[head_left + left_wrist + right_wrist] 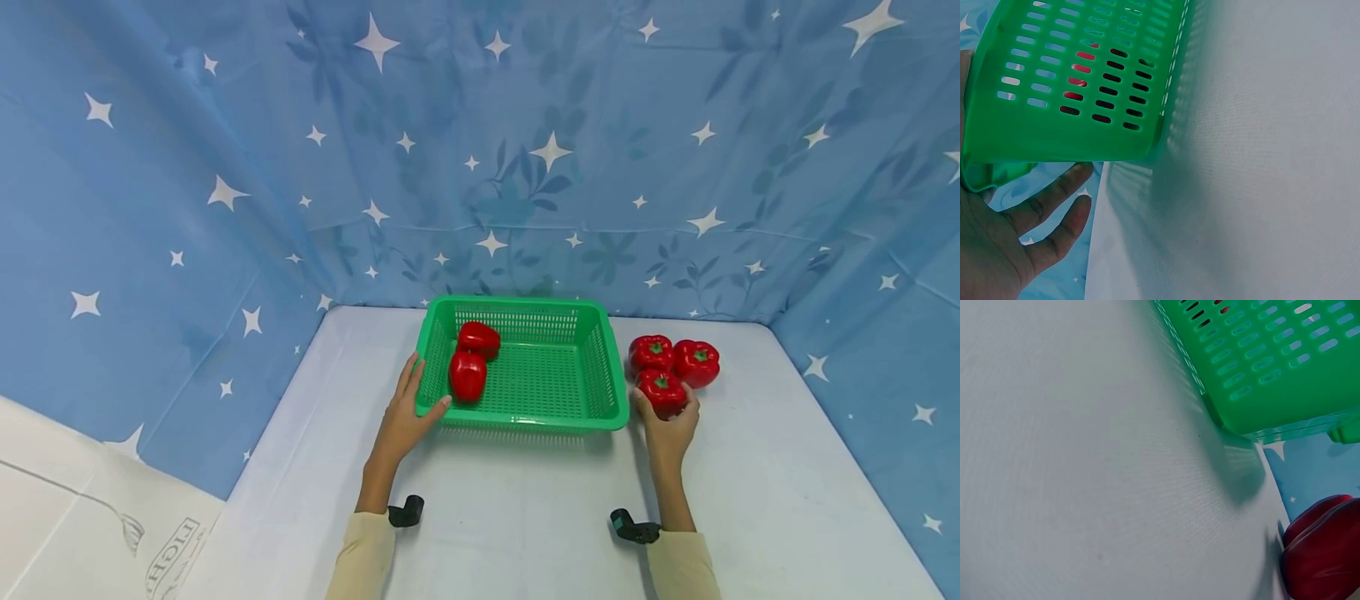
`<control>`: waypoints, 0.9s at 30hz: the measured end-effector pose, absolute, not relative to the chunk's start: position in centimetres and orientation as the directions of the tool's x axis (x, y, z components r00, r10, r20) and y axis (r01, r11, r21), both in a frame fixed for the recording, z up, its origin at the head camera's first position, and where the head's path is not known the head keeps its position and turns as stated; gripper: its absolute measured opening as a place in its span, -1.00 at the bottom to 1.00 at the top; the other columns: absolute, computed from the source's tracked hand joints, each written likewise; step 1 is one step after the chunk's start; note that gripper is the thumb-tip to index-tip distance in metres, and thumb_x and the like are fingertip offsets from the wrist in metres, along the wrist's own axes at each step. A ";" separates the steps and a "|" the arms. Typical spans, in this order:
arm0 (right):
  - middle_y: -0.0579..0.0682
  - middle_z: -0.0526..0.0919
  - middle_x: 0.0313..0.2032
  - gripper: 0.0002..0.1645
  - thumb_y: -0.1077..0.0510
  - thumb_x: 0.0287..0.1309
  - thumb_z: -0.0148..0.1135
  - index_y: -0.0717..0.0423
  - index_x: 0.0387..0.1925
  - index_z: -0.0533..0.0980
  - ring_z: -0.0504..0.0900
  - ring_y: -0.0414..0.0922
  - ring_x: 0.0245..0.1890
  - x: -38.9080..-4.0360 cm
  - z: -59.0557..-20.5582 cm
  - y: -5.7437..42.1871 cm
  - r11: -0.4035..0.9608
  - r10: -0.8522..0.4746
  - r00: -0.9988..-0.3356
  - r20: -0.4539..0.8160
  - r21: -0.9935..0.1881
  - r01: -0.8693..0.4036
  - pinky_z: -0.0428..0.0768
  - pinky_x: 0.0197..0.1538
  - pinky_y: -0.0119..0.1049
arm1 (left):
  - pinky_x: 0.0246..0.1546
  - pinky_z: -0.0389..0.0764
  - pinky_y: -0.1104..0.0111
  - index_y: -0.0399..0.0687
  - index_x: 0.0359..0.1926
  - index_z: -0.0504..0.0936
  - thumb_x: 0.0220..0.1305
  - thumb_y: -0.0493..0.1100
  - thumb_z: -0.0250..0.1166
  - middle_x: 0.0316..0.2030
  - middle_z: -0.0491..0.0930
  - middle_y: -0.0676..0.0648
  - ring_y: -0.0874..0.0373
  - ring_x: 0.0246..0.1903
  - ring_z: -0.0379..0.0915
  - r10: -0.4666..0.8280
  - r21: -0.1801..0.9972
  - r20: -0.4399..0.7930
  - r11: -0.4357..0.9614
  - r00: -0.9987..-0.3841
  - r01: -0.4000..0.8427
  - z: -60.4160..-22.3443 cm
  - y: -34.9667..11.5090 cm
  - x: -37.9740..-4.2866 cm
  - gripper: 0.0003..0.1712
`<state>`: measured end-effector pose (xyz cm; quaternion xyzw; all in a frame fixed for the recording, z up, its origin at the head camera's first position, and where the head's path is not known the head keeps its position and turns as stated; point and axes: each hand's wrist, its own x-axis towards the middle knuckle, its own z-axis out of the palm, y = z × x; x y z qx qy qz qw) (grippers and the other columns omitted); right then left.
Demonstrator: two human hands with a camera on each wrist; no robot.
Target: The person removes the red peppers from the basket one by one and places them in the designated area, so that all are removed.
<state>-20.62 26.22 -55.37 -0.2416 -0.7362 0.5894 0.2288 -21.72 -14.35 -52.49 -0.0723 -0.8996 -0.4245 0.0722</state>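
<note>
Blue cloth printed with white stars hangs behind and along both sides of a white table.

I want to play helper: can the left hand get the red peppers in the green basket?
Probably yes: the left hand is at the left end of the green basket, the two red peppers inside lie near that end, and the open top leaves the way free.

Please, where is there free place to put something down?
In the green basket, bare floor lies right of the two red peppers. The white table is free in front of the basket's middle and right of the three clustered peppers. Crowded: the basket's left end, beside the left hand, and beyond its right wall, where the right hand grips the cluster's nearest pepper.
</note>
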 end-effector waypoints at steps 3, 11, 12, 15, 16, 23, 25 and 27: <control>0.00 0.14 0.46 0.09 -0.07 0.07 0.44 -0.01 0.48 0.02 0.07 -0.04 0.50 -20.7 -55.4 26.3 0.203 0.622 -0.780 0.065 -0.976 0.080 0.25 0.44 0.06 | 0.28 0.27 -0.24 0.06 0.55 0.00 0.25 0.35 0.20 0.56 -0.17 0.10 -0.08 0.50 -0.05 0.067 0.754 0.194 0.628 -0.979 0.192 -52.4 -14.4 -21.8 0.02; 0.05 0.15 0.46 0.08 -0.07 0.09 0.43 0.04 0.48 0.03 0.08 0.00 0.49 -20.7 -55.3 26.2 0.212 0.627 -0.776 0.070 -0.974 0.084 0.24 0.44 0.07 | 0.27 0.29 -0.24 0.08 0.55 0.00 0.24 0.36 0.20 0.56 -0.18 0.12 -0.08 0.50 -0.03 0.068 0.763 0.191 0.617 -0.979 0.192 -52.6 -14.4 -21.7 0.02; 0.03 0.15 0.46 0.08 -0.07 0.09 0.43 0.02 0.48 0.03 0.08 -0.01 0.50 -20.7 -55.4 26.2 0.211 0.628 -0.775 0.069 -0.974 0.084 0.24 0.44 0.06 | 0.27 0.29 -0.25 0.07 0.55 0.00 0.24 0.36 0.20 0.56 -0.17 0.10 -0.08 0.50 -0.03 0.068 0.763 0.194 0.616 -0.979 0.194 -52.6 -14.4 -21.7 0.02; 0.00 0.15 0.46 0.08 -0.06 0.08 0.44 -0.01 0.48 0.02 0.08 -0.03 0.49 -20.7 -55.5 26.2 0.219 0.630 -0.773 0.075 -0.972 0.085 0.23 0.45 0.04 | 0.26 0.29 -0.25 0.06 0.55 0.01 0.25 0.36 0.20 0.56 -0.17 0.11 -0.08 0.50 -0.02 0.067 0.762 0.196 0.617 -0.978 0.195 -52.7 -14.4 -21.7 0.02; 0.01 0.14 0.46 0.08 -0.05 0.08 0.44 -0.01 0.49 0.02 0.07 -0.03 0.50 -20.7 -55.6 26.2 0.222 0.628 -0.774 0.078 -0.972 0.082 0.23 0.45 0.05 | 0.26 0.29 -0.25 0.06 0.55 0.01 0.25 0.36 0.20 0.56 -0.17 0.12 -0.08 0.50 -0.02 0.067 0.762 0.196 0.618 -0.978 0.195 -52.7 -14.4 -21.7 0.02; 0.00 0.09 0.47 0.14 -0.06 0.06 0.45 -0.05 0.50 -0.04 0.03 -0.03 0.51 -20.6 -55.6 26.1 0.216 0.629 -0.774 0.071 -0.973 0.086 0.23 0.44 0.06 | 0.26 0.29 -0.26 0.05 0.54 0.02 0.25 0.36 0.20 0.56 -0.16 0.10 -0.08 0.50 -0.03 0.066 0.762 0.201 0.617 -0.977 0.198 -52.6 -14.4 -21.7 0.02; -0.01 0.07 0.48 0.14 -0.08 0.06 0.44 -0.07 0.51 -0.05 0.02 -0.03 0.51 -20.5 -55.6 26.1 0.213 0.633 -0.772 0.063 -0.973 0.095 0.23 0.44 0.06 | 0.26 0.29 -0.26 0.06 0.54 0.01 0.24 0.36 0.20 0.56 -0.16 0.11 -0.07 0.50 -0.03 0.066 0.763 0.200 0.615 -0.978 0.198 -52.6 -14.4 -21.7 0.02; 0.01 0.07 0.48 0.15 -0.08 0.07 0.44 -0.07 0.51 -0.06 0.02 -0.01 0.51 -20.5 -55.6 26.1 0.213 0.633 -0.772 0.060 -0.972 0.099 0.24 0.44 0.06 | 0.27 0.28 -0.25 0.07 0.55 0.01 0.24 0.36 0.20 0.56 -0.18 0.15 -0.06 0.50 -0.04 0.065 0.766 0.196 0.613 -0.979 0.194 -52.6 -14.4 -21.7 0.02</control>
